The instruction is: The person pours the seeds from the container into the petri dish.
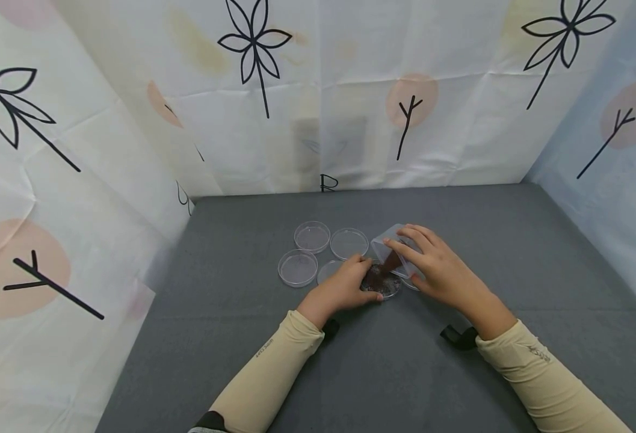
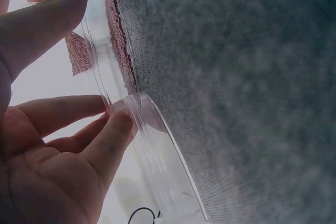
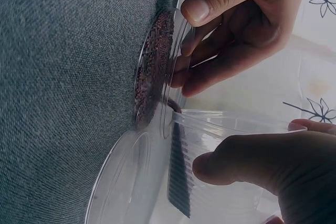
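My left hand (image 1: 342, 288) grips a clear petri dish (image 3: 176, 51) by its rim, thumb on the near side and fingers on the far side. Dark reddish-brown granules (image 1: 376, 282) cover much of the dish's bottom. Just right of it, my right hand (image 1: 442, 264) holds a clear ribbed plastic cup (image 3: 231, 121) tilted over the dish. Inside the cup, more granules (image 3: 180, 177) lie along the lower wall. A thin stream runs from its lip into the dish, as the right wrist view shows. The dish stays flat on the grey cloth.
Clear petri dishes stand to the left and behind, among them a front-left one (image 1: 298, 268), a back-left one (image 1: 312, 236) and a back one (image 1: 349, 243). Another dish (image 3: 118, 177) sits beside the filled one, under the cup. Patterned white cloth (image 1: 350, 90) hangs behind the grey tabletop (image 1: 242, 270).
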Demonstrator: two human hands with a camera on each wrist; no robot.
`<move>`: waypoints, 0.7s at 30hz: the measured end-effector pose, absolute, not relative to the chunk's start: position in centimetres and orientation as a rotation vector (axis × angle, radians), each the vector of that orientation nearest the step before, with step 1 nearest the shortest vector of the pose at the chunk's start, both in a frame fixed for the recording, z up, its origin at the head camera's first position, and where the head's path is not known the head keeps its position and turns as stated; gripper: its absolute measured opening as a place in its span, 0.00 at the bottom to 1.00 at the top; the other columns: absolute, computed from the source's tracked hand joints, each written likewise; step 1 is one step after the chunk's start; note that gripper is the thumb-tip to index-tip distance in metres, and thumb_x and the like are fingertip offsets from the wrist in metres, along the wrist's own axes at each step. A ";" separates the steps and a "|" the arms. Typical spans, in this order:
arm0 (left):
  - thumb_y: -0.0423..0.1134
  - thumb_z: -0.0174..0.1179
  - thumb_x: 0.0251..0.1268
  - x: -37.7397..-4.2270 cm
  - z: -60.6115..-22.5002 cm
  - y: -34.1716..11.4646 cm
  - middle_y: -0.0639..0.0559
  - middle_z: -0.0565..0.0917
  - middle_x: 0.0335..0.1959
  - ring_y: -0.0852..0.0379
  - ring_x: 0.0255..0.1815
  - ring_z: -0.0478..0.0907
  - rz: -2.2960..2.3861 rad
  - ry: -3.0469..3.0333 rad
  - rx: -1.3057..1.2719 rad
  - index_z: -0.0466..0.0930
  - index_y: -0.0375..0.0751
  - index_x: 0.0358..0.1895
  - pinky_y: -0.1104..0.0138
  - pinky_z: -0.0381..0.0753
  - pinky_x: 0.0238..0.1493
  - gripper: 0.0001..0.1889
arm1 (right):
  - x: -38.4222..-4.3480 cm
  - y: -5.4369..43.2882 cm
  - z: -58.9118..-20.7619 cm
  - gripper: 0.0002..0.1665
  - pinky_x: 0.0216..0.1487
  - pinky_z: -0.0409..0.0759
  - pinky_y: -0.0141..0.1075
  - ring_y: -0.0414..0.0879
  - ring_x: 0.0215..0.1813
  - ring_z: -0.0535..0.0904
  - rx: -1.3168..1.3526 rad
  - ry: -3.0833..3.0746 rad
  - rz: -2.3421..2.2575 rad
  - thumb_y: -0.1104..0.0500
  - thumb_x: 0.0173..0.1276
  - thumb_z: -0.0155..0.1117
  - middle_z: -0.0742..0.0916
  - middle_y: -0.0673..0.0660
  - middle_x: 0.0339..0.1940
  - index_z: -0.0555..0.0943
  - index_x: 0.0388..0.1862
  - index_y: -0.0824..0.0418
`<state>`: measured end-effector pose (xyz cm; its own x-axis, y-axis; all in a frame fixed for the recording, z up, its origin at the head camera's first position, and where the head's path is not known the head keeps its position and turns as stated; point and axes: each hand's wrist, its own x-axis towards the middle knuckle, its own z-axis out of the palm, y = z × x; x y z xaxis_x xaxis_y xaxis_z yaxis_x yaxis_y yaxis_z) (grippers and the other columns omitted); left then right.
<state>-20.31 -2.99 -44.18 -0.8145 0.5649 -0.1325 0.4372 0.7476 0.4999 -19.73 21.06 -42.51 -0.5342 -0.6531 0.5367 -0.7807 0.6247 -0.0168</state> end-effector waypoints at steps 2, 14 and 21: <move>0.51 0.72 0.71 -20.3 -44.2 -3.0 0.38 0.73 0.72 0.46 0.73 0.75 0.668 2.673 0.785 0.65 0.31 0.80 0.55 0.76 0.74 0.44 | -19.8 21.0 -42.5 0.58 0.63 0.79 0.64 0.69 0.72 0.72 1.127 -2.361 0.349 0.78 0.41 0.85 0.78 0.70 0.68 0.76 0.75 0.58; 0.50 0.73 0.70 -20.3 -44.0 -3.2 0.38 0.74 0.71 0.46 0.70 0.77 0.687 2.669 0.779 0.65 0.32 0.80 0.55 0.78 0.72 0.43 | -20.0 20.8 -42.5 0.57 0.63 0.78 0.65 0.70 0.71 0.71 1.145 -2.345 0.361 0.80 0.41 0.84 0.78 0.72 0.68 0.76 0.75 0.60; 0.51 0.72 0.71 -20.2 -44.0 -3.1 0.38 0.74 0.71 0.46 0.71 0.76 0.659 2.676 0.806 0.65 0.32 0.80 0.56 0.77 0.72 0.43 | -20.2 21.5 -42.2 0.56 0.65 0.75 0.66 0.69 0.71 0.73 1.052 -2.409 0.397 0.75 0.43 0.84 0.79 0.70 0.68 0.74 0.76 0.63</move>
<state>-20.22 -3.15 -44.00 -0.8089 0.5750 -0.1227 0.4522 0.7418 0.4952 -20.25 21.46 -42.18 -0.5904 -0.6065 0.5325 -0.7454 0.6628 -0.0715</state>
